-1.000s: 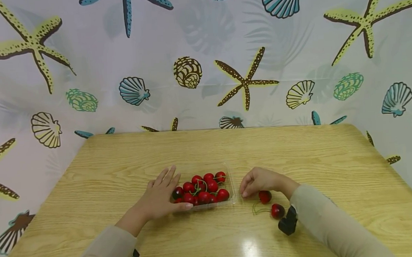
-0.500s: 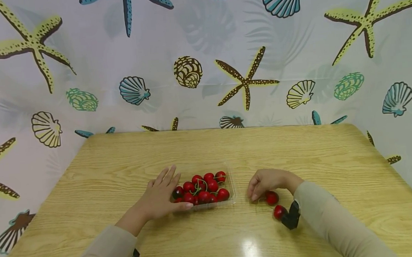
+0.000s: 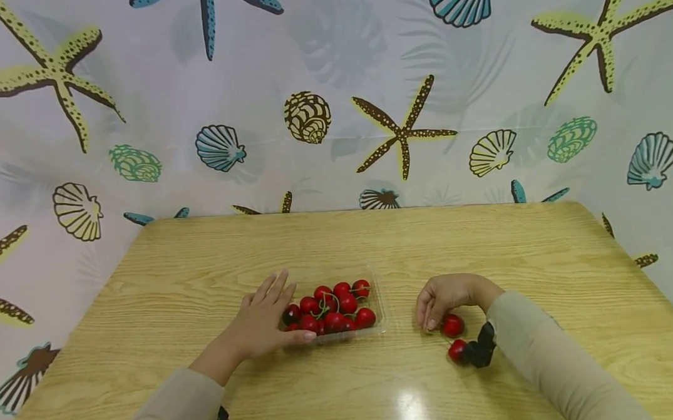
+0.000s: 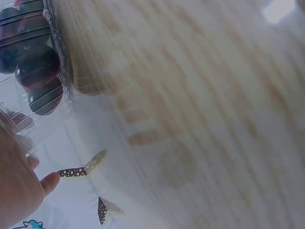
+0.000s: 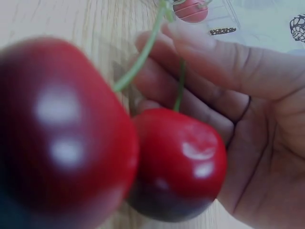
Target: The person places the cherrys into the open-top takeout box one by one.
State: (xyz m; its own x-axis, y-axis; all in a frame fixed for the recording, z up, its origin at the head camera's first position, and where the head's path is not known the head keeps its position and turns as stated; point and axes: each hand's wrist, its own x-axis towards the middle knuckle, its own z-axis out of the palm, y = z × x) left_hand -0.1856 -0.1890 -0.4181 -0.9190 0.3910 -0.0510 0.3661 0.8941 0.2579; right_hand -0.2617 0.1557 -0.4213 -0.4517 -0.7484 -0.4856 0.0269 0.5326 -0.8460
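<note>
My left hand [image 3: 262, 313] rests along the left side of a clear plastic container [image 3: 381, 305], fingers spread and straight, thumb along its front edge. Red cherries [image 3: 334, 323] with green stems fill the container. To the right of it, my right hand [image 3: 446, 296] pinches the joined stems of two cherries between thumb and fingers. In the right wrist view, one dark red cherry [image 5: 62, 129] hangs close to the camera and another cherry [image 5: 178, 162] sits by the palm. Their green stem [image 5: 145, 55] runs up to the thumb tip.
Under both hands is a wood-grain table [image 3: 344, 391]. Behind it hangs a white cloth [image 3: 335, 59] printed with starfish and shells. A black wrist device [image 3: 482, 346] sits beneath the right sleeve, right beside the lower cherry.
The right hand has moved right, away from the container, bringing the pair of cherries along by their stems. My left hand and the container have stayed in place.
</note>
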